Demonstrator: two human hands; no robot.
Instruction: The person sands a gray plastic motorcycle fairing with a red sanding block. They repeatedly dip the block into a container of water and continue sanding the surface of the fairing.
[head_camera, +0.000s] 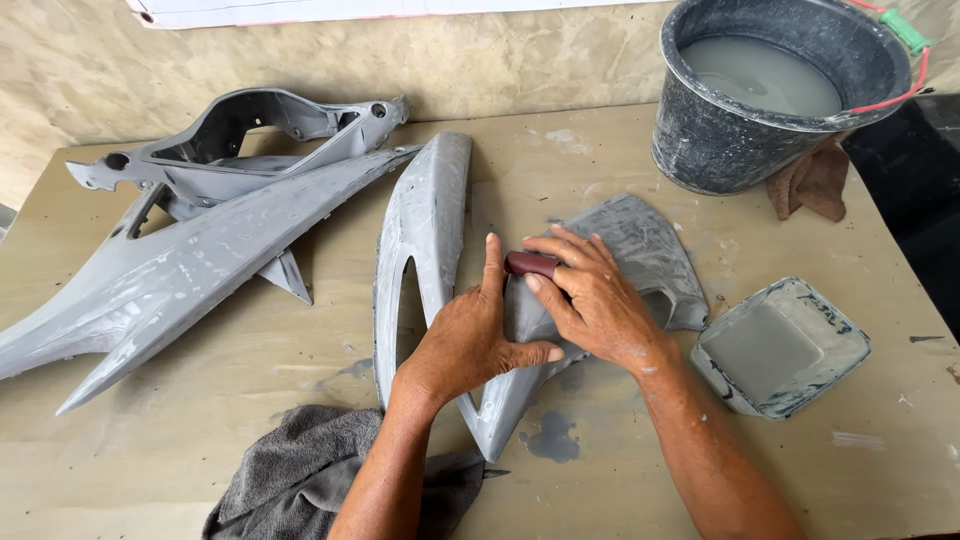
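Head view, nearest me: a grey towel (300, 470) lies crumpled at the worktop (200, 420) edge, within reach for wiping. My left hand (470, 340) presses flat on the grey primed fairing panel (425, 230), pinning it so it cannot slide. My right hand (595, 295) pinches a dark red sanding block (530, 264) against its surface. Right of them sits a square tray (780, 345) of grey water, further back more panels (200, 250) and a water bucket (770, 90).
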